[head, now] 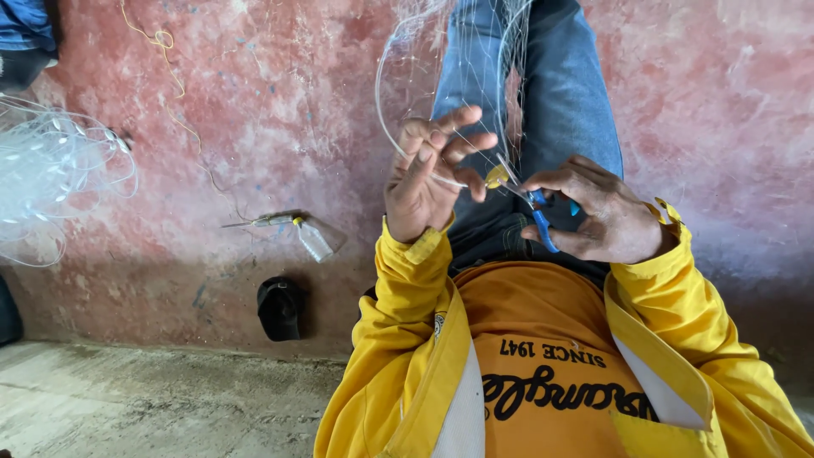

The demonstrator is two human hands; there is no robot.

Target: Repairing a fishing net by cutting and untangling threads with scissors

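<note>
My left hand [428,182] is raised over my lap, and its fingers pinch a strand of clear fishing net [462,59] that drapes up over my jeans-clad leg [560,93]. In my right hand [606,216] are small blue-handled scissors [540,222], with their blades pointing left toward my left fingertips. A small yellow piece [494,177] sits at the blade tips, right by the strand. Both yellow sleeves reach in from below.
A heap of clear net [51,178] lies at the left on the worn red floor [254,110]. A small clear bottle with a thin tool [312,237] and a black object [280,307] lie left of my lap. A grey concrete strip [153,399] runs along the bottom left.
</note>
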